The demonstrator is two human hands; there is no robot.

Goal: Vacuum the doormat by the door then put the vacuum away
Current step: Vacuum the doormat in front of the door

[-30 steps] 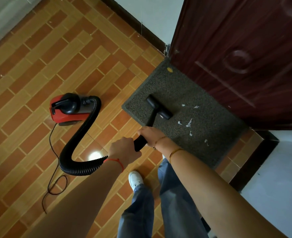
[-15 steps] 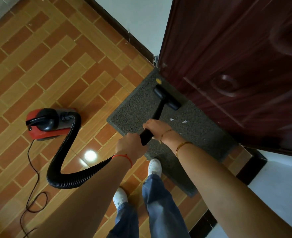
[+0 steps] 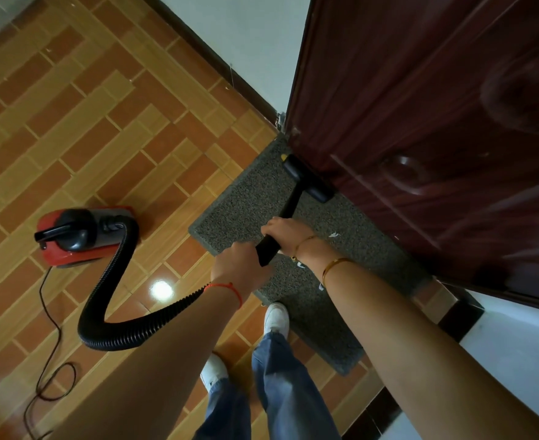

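A grey speckled doormat (image 3: 246, 204) lies on the tiled floor against a dark red door (image 3: 420, 106). The black vacuum nozzle (image 3: 308, 183) sits at the mat's far edge, touching the door's foot. My right hand (image 3: 289, 233) grips the black wand (image 3: 289, 208) higher up, and my left hand (image 3: 239, 269) grips its lower end where the ribbed black hose (image 3: 109, 281) joins. That hose curves back to the red and black vacuum body (image 3: 81, 236) on the floor at left. A few white paper scraps (image 3: 334, 235) lie on the mat beside my right wrist.
The vacuum's thin black cord (image 3: 49, 350) loops over the orange tiles at lower left. My feet in white shoes (image 3: 276, 317) stand at the mat's near edge. A white wall (image 3: 239, 36) with dark skirting runs behind. A dark threshold (image 3: 462, 315) lies at right.
The nozzle has slid forward across the mat from its middle to the door's foot. Both hands moved forward with the wand. Fewer paper scraps show on the mat.
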